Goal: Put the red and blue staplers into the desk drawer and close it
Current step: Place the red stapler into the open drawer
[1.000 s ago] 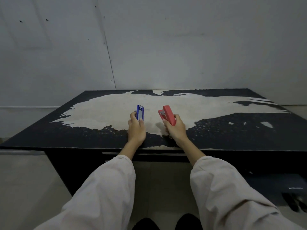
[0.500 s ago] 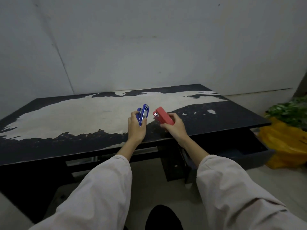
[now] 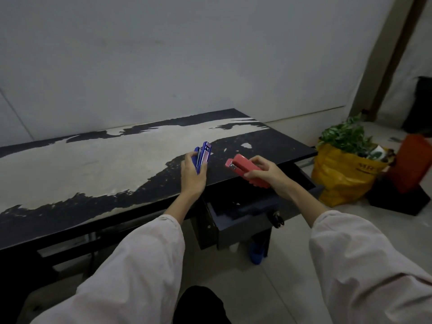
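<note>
Near the middle of the frame, the left hand (image 3: 193,174) grips the blue stapler (image 3: 203,157), its fingers clamped around the lower body so the stapler's head juts up above them, over the dark part of the table (image 3: 93,164). Just right of it, the right hand (image 3: 266,174) holds the red stapler (image 3: 245,170), thumb and fingers closed on its rear half, metal nose pointing to the upper left. Both staplers are held clear of the tabletop. Below the right hand, the drawer (image 3: 243,218) stands pulled open. A yellow bag (image 3: 343,178) with green leaves sits on the floor at right.
</note>
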